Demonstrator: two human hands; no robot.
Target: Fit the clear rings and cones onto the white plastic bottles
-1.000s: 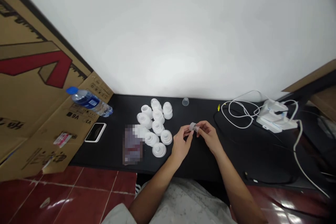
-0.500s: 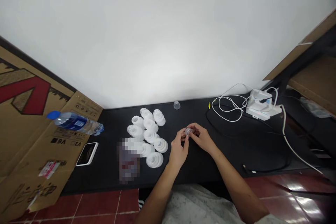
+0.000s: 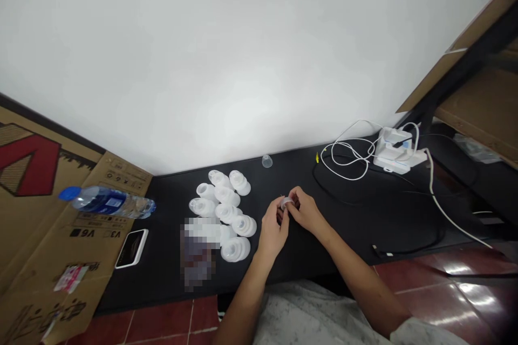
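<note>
My left hand (image 3: 275, 225) and my right hand (image 3: 305, 210) meet over the black table. Between their fingertips is a small whitish bottle collar (image 3: 286, 202), gripped from both sides and partly covered by the fingers. Whether a teat sits inside it is too small to tell. To the left of my hands stand several white baby bottles (image 3: 236, 249) in a close group. The nearest ones are a short way from my left hand. A clear dome-shaped bottle cap (image 3: 267, 161) rests by the wall, beyond both hands.
A pixelated patch (image 3: 197, 259) hides something beside the bottles. At the left are a phone (image 3: 131, 248), a water bottle (image 3: 109, 200) lying on its side and a cardboard box (image 3: 93, 242). White cables (image 3: 350, 161) and a white power strip (image 3: 394, 151) lie at the right back.
The view has tilted slightly, so the table's things appear shifted. Both hands stay together on the collar, which appears turned a little between the fingers.
</note>
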